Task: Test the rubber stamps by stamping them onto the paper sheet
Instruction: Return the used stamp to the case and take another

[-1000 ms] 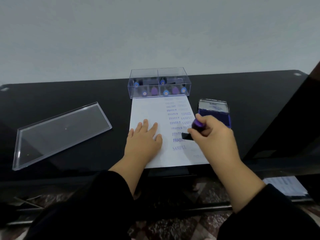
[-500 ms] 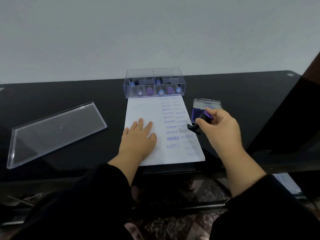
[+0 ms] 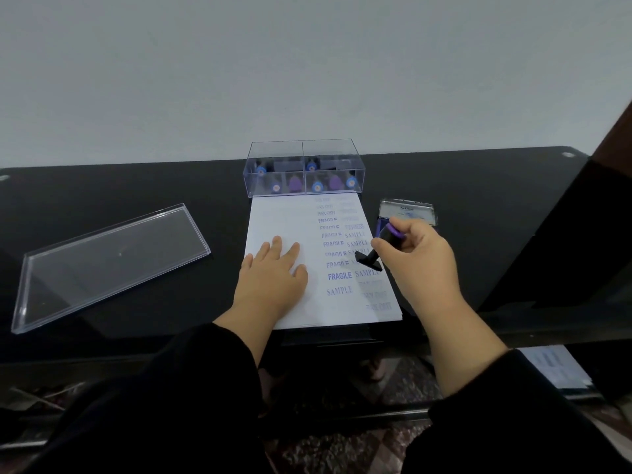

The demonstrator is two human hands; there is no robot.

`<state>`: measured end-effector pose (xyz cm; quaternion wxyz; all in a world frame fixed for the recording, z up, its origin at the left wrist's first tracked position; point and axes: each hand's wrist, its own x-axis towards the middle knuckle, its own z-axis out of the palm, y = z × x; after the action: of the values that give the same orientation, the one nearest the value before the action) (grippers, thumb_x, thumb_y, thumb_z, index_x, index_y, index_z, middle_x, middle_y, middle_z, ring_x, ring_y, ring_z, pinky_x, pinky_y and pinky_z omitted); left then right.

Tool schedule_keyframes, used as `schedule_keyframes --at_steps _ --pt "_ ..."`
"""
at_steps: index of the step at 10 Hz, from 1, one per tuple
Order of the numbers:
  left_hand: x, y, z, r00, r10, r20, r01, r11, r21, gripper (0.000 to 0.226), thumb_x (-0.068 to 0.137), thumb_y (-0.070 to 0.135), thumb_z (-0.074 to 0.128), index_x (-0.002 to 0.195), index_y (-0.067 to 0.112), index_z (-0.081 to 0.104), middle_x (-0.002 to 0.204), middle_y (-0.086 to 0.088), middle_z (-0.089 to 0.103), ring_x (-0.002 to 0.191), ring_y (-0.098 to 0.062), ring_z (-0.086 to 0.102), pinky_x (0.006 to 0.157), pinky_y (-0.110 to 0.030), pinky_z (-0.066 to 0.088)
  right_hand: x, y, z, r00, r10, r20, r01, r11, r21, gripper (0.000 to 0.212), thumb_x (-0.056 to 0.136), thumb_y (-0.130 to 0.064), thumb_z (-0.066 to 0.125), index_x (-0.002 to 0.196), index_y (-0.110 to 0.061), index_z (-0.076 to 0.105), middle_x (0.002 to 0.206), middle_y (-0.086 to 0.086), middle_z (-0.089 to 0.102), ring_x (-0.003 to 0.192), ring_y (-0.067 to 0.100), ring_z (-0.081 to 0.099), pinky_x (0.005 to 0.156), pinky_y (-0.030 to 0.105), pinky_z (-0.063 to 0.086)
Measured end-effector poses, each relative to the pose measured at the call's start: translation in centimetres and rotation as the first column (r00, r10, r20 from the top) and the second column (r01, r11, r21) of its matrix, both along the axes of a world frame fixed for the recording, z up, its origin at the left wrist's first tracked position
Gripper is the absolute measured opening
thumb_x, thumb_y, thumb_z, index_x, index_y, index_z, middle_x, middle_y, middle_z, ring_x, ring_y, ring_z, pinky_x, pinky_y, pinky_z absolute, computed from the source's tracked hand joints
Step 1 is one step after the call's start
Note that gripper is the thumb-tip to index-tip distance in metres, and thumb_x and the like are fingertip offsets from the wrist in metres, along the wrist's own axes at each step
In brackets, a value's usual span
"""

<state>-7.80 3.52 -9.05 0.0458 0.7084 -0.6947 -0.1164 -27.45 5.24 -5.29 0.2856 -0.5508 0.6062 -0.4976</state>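
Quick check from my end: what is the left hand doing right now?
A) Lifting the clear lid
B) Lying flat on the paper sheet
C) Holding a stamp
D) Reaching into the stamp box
B: the left hand lies flat, fingers spread, on the paper sheet, while the right hand grips the stamp.

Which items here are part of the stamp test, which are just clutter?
In use:
right hand gripping the stamp
left hand flat on the paper sheet
ink pad
clear box of spare stamps

Lying about:
clear lid
papers under the table
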Motion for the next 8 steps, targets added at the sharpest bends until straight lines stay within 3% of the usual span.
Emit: schedule_keyframes --at_steps 5,6,7,8 --pt "0.0 0.1 0.0 1.0 0.002 -0.001 -0.002 1.0 0.002 0.053 0.101 0.037 0.02 0.152 0.032 0.009 0.161 0.001 -0.004 0.147 -0.017 -0.002 0.118 -0.038 -0.003 0.0 0.1 0.2 0.999 -0.009 -0.031 0.009 1.0 -0.001 0.039 0.085 -0.019 0.069 0.122 -0.022 0.058 0.088 -0.023 0.055 0.075 -0.005 0.055 0.061 0.001 0.043" --pt "0.0 0.0 0.0 1.0 -0.004 0.006 0.004 1.0 0.009 0.053 0.101 0.038 0.019 0.153 0.032 0.008 0.161 0.001 -0.005 0.147 -0.017 -0.003 0.118 -0.039 -0.002 -0.5 -0.4 0.9 0.997 -0.043 -0.063 0.042 0.999 -0.02 0.026 0.084 -0.017 0.069 0.107 -0.026 0.06 0.086 -0.019 0.058 0.08 0.003 0.059 0.075 0.02 0.049" --pt "0.0 -0.1 0.0 1.0 -0.009 0.01 0.009 1.0 0.013 0.053 0.101 0.038 0.018 0.153 0.032 0.007 0.161 0.001 -0.005 0.147 -0.017 -0.003 0.118 -0.039 -0.003 -1.4 -1.7 1.6 0.99 -0.092 -0.104 0.087 0.995 -0.053 0.024 0.085 -0.016 0.068 0.106 -0.024 0.06 0.105 -0.011 0.063 0.09 0.008 0.061 0.08 0.025 0.05" --pt "0.1 0.1 0.0 1.0 -0.013 0.009 0.013 1.0 0.003 0.053 0.101 0.038 0.019 0.153 0.031 0.007 0.161 0.0 -0.005 0.147 -0.018 -0.003 0.118 -0.039 -0.003 -2.6 -3.9 1.8 0.956 -0.135 -0.262 0.129 0.991 -0.041 0.027 0.087 -0.017 0.065 0.113 -0.021 0.059 0.116 -0.004 0.061 0.094 0.014 0.06 0.078 0.028 0.051"
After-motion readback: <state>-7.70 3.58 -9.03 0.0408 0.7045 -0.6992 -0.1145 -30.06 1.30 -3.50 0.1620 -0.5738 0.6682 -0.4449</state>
